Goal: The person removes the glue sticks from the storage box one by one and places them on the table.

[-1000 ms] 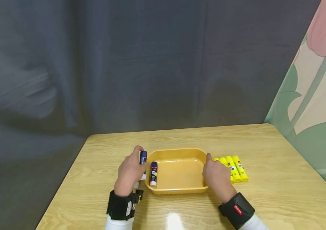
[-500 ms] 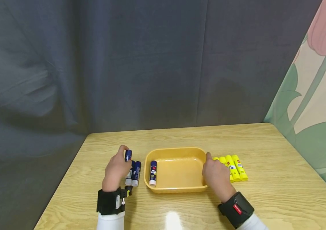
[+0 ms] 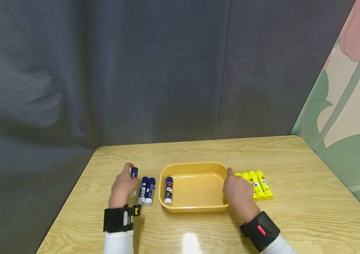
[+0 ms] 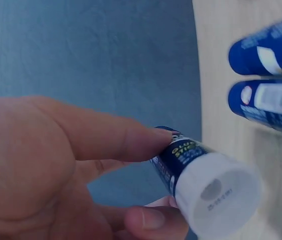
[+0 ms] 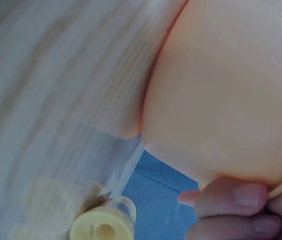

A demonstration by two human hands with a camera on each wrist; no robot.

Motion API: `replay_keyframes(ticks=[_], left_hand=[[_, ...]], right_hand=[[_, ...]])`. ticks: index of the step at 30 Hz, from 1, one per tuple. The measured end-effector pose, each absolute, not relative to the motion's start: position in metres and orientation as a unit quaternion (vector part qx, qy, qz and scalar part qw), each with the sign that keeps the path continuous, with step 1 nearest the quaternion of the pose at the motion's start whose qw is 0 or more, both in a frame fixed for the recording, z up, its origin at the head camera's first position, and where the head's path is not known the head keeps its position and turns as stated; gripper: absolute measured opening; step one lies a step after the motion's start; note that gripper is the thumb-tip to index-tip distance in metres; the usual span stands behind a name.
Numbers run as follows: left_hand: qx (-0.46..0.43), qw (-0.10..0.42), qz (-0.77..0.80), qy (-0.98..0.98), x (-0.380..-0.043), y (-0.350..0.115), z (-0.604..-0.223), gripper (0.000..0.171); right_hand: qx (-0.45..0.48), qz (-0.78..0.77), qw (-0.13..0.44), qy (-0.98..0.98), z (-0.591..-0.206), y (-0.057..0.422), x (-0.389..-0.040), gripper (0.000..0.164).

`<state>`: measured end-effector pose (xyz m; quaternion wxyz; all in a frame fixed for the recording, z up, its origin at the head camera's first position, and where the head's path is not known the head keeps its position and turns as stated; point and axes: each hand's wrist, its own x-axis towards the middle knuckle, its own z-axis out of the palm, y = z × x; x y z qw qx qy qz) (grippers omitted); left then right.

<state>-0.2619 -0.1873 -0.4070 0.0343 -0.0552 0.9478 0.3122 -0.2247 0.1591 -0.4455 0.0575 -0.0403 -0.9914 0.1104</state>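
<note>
My left hand [image 3: 122, 185] pinches a blue glue stick [image 4: 181, 152] with a white base between thumb and fingers, left of two more like it. These two blue glue sticks [image 3: 143, 190] lie side by side on the table. Another blue glue stick [image 3: 168, 190] lies inside the yellow plastic tray [image 3: 199, 192], along its left wall. On the tray's right side, my right hand [image 3: 239, 194] grips the rim. The right wrist view has its fingertips [image 5: 248, 195] against the tray's outer wall, just under the rim.
Several yellow glue sticks [image 3: 259, 185] lie in a row right of the tray, partly behind my right hand. A wooden table [image 3: 211, 233] carries everything. Dark cloth [image 3: 167, 70] hangs behind its far edge, and a flower-patterned wall [image 3: 348, 123] is at the right.
My left hand has moved left, away from the tray, with the blue glue stick. The two blue glue sticks on the table have come into full view. My right hand stays on the rim.
</note>
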Motion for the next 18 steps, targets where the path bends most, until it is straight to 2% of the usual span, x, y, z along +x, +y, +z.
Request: replay_keyframes(ticks=[18], left_hand=[[-0.091, 0.056, 0.309, 0.945, -0.271, -0.203, -0.431, 0.045]], right_hand=[[-0.046, 0.111, 0.058, -0.991, -0.444, 0.158, -0.223, 0.044]])
